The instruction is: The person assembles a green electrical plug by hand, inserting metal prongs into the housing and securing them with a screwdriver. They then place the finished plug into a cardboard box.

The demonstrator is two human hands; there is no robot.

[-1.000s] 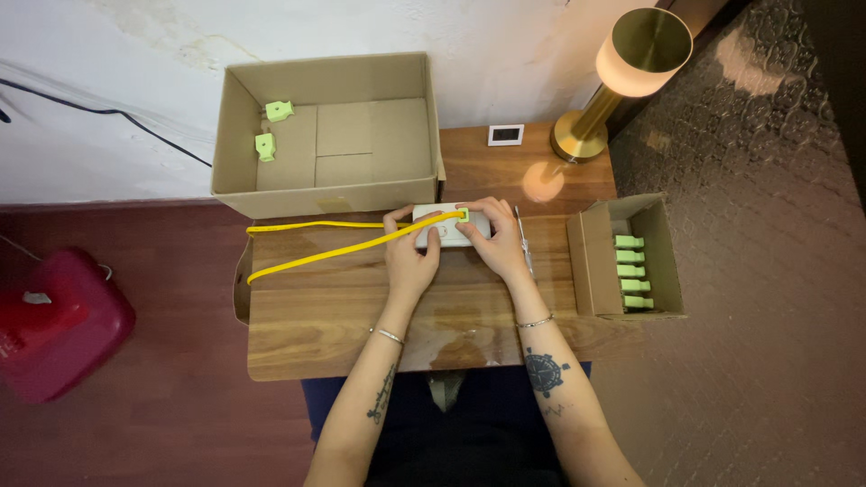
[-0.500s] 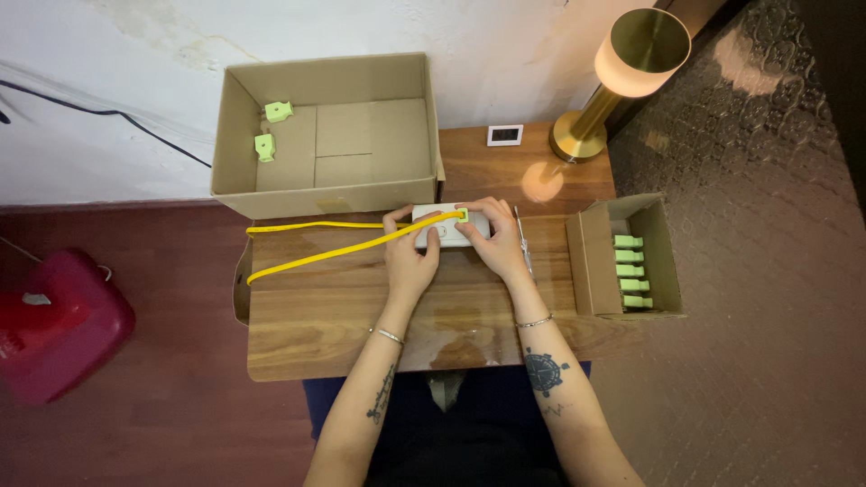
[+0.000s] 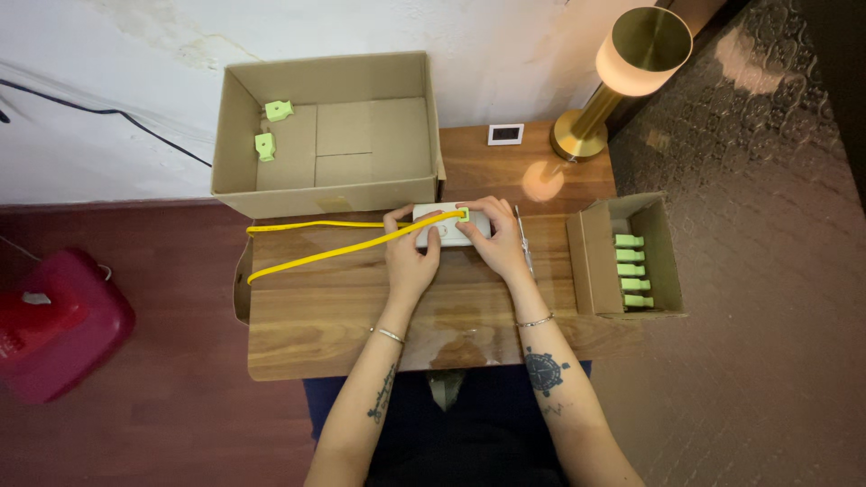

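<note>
Both hands, left hand (image 3: 410,257) and right hand (image 3: 499,245), grip a white device (image 3: 448,227) with yellow cable (image 3: 343,248).

A large open cardboard box (image 3: 329,135) sat at the back of the wooden bench (image 3: 361,316), against a white wall, with two small green pieces (image 3: 271,126) inside on its left. A brass lamp (image 3: 622,81) glowed at the bench's back right corner, with a small white square device (image 3: 505,133) just beside its base. A red container (image 3: 54,325) stood on the dark red floor at far left.
</note>
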